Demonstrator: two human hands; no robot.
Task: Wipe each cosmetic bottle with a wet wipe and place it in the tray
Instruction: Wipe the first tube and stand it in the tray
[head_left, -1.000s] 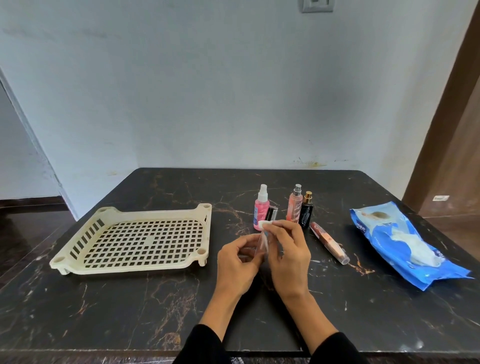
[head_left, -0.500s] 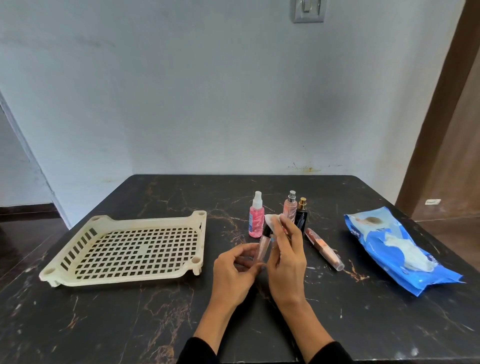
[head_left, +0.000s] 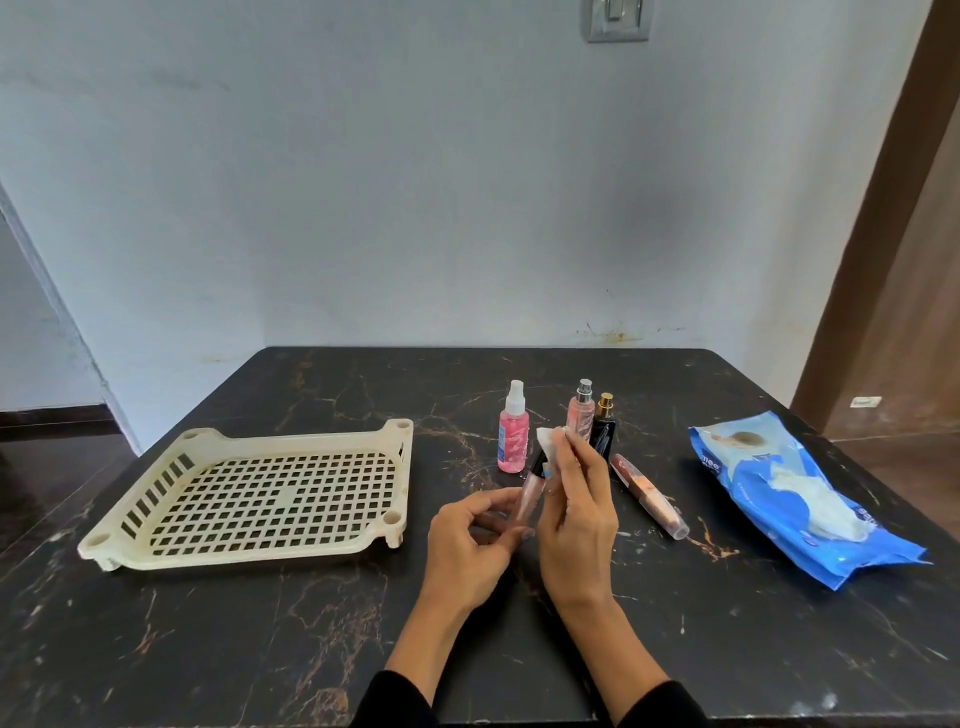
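We see the slim, translucent pink tube (head_left: 525, 498) with its black cap, right of the slotted cream plastic tray (head_left: 249, 488), pinched low by the left hand (head_left: 475, 540) while the right hand (head_left: 574, 512) presses a crumpled white wipe (head_left: 548, 441) to the cap.

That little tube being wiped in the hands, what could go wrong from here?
The left hand holds the slim tube only by its lower end while the right hand rubs the wet wipe near its black cap; a damp tube might slip from the fingers. The pink spray bottle and two small perfume bottles stand upright just behind the hands, so a wide stroke could topple them.
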